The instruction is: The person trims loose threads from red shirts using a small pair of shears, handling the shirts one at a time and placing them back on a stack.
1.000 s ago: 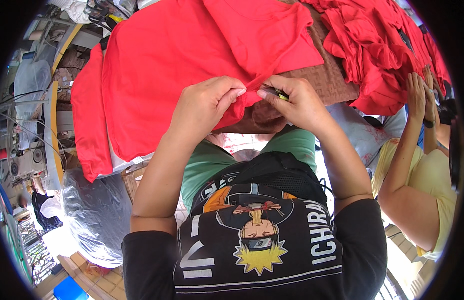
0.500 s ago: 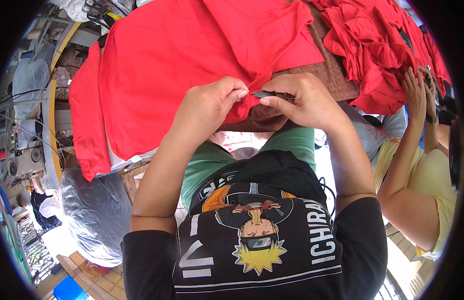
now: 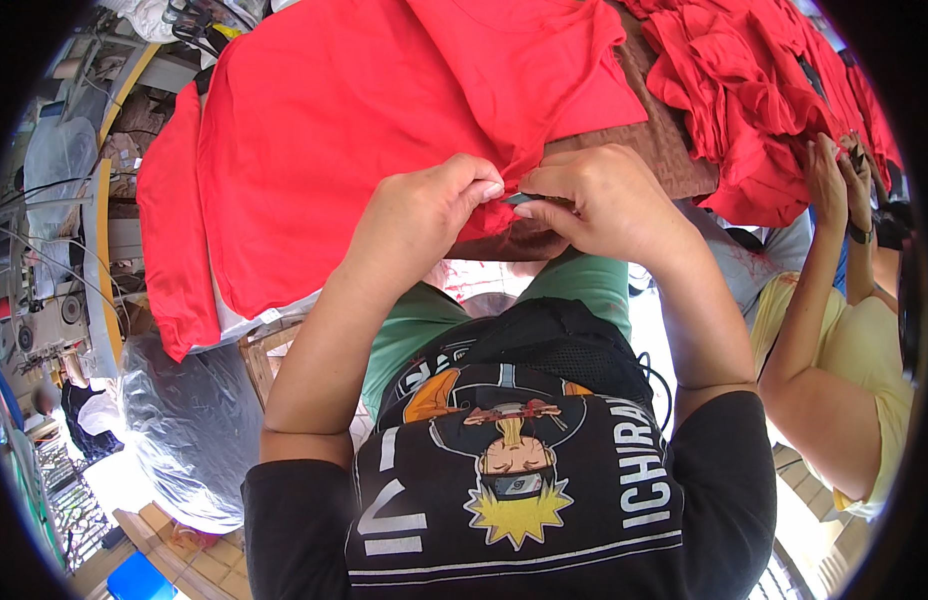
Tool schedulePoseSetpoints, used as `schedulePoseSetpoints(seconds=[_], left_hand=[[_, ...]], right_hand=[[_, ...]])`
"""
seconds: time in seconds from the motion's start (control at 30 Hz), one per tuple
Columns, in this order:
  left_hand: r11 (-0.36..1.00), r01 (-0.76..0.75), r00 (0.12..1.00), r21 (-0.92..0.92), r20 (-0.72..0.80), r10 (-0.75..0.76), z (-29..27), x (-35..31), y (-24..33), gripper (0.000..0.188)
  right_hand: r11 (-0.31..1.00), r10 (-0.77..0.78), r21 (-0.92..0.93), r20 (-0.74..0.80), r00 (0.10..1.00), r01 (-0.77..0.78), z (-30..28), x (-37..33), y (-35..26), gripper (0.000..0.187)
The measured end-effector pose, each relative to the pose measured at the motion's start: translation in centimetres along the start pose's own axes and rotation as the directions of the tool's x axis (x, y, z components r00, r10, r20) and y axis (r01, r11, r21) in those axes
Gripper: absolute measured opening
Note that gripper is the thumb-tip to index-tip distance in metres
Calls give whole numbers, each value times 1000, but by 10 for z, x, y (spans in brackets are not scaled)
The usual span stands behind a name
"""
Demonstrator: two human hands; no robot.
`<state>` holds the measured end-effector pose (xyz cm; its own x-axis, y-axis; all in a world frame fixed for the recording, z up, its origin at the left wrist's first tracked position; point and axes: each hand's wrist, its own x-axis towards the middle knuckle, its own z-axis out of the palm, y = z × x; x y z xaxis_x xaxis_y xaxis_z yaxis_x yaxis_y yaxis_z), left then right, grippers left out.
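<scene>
A red garment lies spread over the table in front of me. My left hand pinches a small bit of its near edge between thumb and fingertips. Just to the right, my right hand is closed around thread snips, whose grey blade tips reach to the pinched red fabric. Most of the snips is hidden in my palm. Whether the blades touch a thread is too small to tell.
A brown patterned cloth covers the table under the garment. A heap of red garments lies at the right, where a co-worker's hands work. A large clear plastic bag stands at the left, below a yellow-edged shelf.
My right hand has shifted slightly left and its fingers have closed further over the snips, so less of them shows. My left hand keeps its pinch, almost in place.
</scene>
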<state>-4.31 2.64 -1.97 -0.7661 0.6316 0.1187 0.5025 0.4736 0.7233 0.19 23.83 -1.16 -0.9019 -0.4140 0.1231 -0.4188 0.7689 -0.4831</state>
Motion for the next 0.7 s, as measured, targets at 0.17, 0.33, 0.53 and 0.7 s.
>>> schedulePoseSetpoints(seconds=[0.17, 0.33, 0.53, 0.7], left_hand=[[959, -271, 927, -76, 248, 282, -35, -12, 3, 9], [990, -132, 936, -57, 322, 143, -51, -24, 3, 7], [977, -207, 970, 46, -121, 211, -3, -11, -2, 14], [990, -125, 985, 69, -110, 132, 11, -10, -10, 16]], right_hand=[[984, 111, 150, -80, 991, -98, -3, -11, 10, 25], [909, 150, 399, -43, 988, -121, 17, -21, 23, 29], [790, 180, 603, -60, 982, -108, 43, -10, 22, 21], [769, 231, 621, -43, 972, -155, 42, -9, 21, 17]])
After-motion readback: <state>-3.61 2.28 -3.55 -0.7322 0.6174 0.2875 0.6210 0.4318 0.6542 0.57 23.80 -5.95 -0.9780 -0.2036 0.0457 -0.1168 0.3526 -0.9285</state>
